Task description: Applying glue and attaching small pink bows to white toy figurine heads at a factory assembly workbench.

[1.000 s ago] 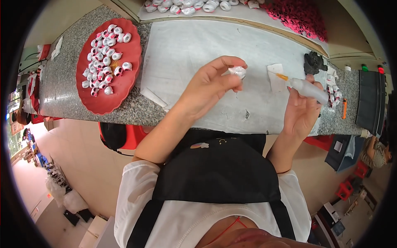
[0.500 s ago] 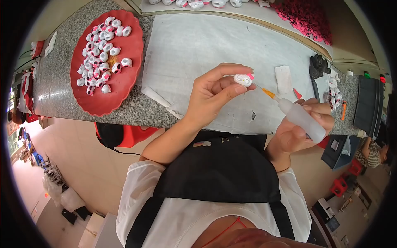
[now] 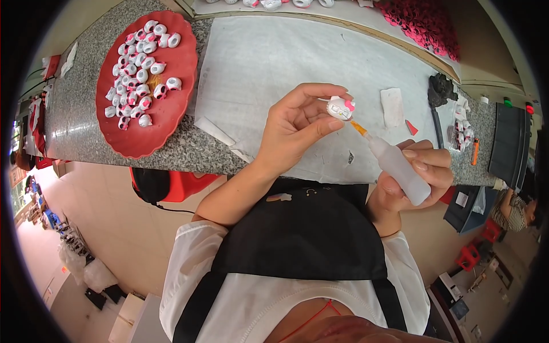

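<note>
Shifted left since the earlier frame, the right hand (image 3: pixel 426 164) is curled around a frosted bottle (image 3: pixel 396 167); a small, rounded, glossy white piece (image 3: pixel 338 110) is pinched between thumb and fingers of the left hand (image 3: pixel 290 130), beside the orange nozzle (image 3: pixel 358 127); the piece's edge is decorated with a pink bow (image 3: pixel 350 105)

L hand (image 3: pixel 291 127) pinching, R hand (image 3: pixel 436 168) curled.
</note>
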Demonstrator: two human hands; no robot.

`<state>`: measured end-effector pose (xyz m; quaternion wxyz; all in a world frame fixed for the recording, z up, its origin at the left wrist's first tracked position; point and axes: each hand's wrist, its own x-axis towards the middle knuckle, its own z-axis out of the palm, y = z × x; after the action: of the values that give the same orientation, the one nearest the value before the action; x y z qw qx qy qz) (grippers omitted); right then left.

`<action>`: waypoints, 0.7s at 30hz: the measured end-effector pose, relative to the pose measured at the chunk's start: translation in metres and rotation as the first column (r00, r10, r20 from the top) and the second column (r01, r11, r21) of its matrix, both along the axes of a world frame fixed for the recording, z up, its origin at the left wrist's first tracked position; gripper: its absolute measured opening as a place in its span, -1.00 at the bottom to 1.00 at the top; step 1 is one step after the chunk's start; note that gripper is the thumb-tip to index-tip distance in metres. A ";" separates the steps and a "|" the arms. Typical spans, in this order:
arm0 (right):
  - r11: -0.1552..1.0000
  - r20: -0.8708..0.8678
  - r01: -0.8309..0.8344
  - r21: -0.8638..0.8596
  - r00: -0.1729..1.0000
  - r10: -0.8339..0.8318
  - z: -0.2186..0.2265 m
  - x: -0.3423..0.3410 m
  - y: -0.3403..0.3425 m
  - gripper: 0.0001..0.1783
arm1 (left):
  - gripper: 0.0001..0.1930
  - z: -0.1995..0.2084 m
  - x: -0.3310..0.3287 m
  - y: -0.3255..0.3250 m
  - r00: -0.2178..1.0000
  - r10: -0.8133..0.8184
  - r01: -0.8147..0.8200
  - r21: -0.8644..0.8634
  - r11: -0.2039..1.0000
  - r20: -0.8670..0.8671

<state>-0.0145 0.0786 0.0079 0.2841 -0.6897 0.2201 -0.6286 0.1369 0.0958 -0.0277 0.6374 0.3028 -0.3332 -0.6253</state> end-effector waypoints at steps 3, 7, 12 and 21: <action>1.000 -0.028 -0.003 0.004 1.000 0.003 0.001 -0.002 0.000 -0.48 | -0.69 -0.001 0.000 0.000 1.000 0.010 -0.009 -0.030 1.000 0.017; 1.000 -0.045 -0.008 0.011 0.999 0.008 0.004 -0.003 0.001 -0.49 | -0.65 0.000 0.000 -0.001 1.000 0.001 -0.001 0.004 1.000 0.021; 0.996 -0.086 0.086 -0.037 0.992 -0.089 0.002 -0.001 -0.001 -0.60 | -0.68 0.000 -0.001 0.000 1.000 0.006 -0.006 -0.023 1.000 -0.001; 0.998 -0.067 0.057 -0.038 0.996 -0.060 0.000 -0.002 -0.001 -0.58 | -0.65 0.001 0.001 0.001 0.999 -0.033 0.032 0.013 0.999 0.024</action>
<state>-0.0161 0.0773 0.0075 0.2455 -0.7091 0.2386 -0.6165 0.1375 0.0969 -0.0268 0.6211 0.3091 -0.3418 -0.6339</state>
